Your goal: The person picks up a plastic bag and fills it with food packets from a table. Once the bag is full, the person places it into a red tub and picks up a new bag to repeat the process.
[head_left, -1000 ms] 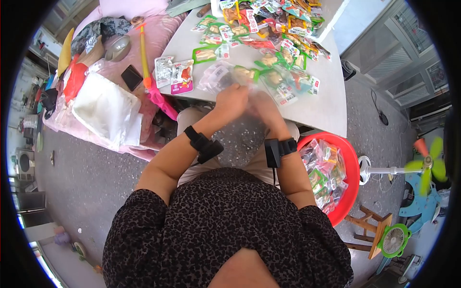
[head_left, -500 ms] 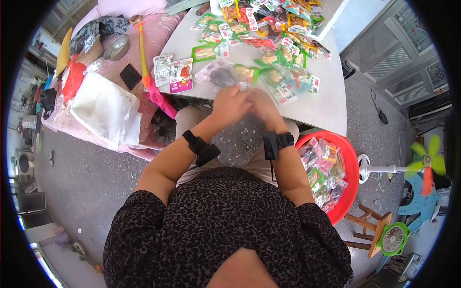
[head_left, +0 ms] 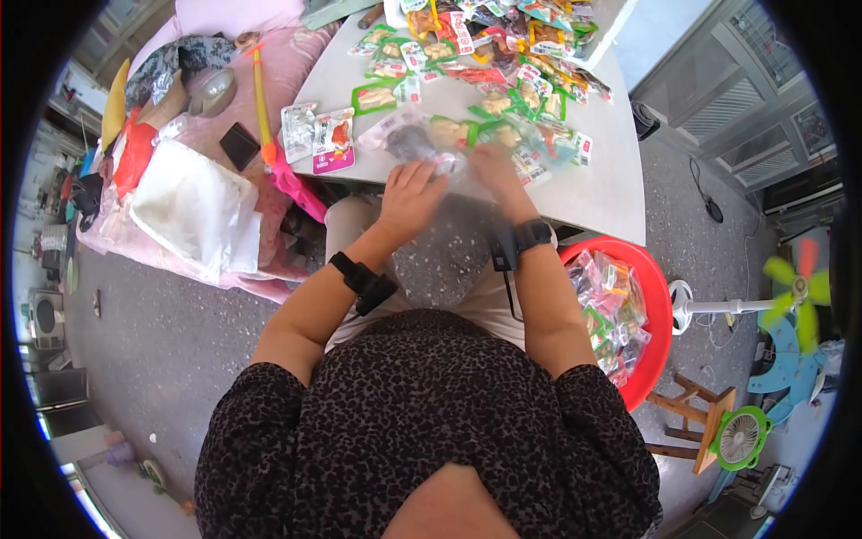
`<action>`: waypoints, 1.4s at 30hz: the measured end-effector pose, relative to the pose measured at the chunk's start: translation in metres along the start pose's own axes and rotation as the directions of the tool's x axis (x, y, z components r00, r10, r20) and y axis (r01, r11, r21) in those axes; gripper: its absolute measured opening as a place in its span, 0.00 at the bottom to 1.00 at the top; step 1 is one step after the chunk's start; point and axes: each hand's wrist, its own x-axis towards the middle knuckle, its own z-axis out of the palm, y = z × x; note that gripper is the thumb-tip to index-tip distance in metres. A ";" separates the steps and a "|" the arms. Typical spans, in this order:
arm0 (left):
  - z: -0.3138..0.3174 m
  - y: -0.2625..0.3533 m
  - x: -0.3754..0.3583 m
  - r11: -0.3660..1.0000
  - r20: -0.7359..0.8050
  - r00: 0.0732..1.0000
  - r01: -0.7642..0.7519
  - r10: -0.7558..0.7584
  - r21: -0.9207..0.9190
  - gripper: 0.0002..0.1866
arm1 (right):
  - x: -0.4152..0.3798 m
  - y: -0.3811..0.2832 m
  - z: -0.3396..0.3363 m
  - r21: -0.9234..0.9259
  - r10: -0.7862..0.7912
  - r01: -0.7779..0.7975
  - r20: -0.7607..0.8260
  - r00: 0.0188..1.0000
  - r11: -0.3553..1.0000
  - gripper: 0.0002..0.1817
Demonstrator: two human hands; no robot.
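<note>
At the table's near edge lies a clear plastic bag (head_left: 409,141) with a dark packet showing through it. My left hand (head_left: 413,196) is at the bag's near end, its fingers bent over the plastic. My right hand (head_left: 499,175) is a little to the right, blurred by motion, with its fingers curled; what they hold is hidden. A see-through fold of plastic shows between the hands. Green-edged food packets (head_left: 449,132) lie just beyond them. To the left rest a silver packet (head_left: 297,131) and a red and purple packet (head_left: 333,140).
A heap of food packets (head_left: 503,45) covers the far part of the white table (head_left: 603,180). A red basin (head_left: 658,314) full of bagged packets stands right of my legs. On the left is a pink-covered surface with a phone (head_left: 240,145) and white sheeting (head_left: 184,202).
My hands were together at the bag's near end; they have moved apart, the left one to the left and the right one slightly to the right. The view has shifted a little.
</note>
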 end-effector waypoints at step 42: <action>-0.104 0.018 0.040 0.156 0.371 0.826 0.471 -0.425 -0.868 0.11 | -0.131 -0.112 -0.029 -0.240 -0.574 0.673 0.372 0.730 0.700 0.15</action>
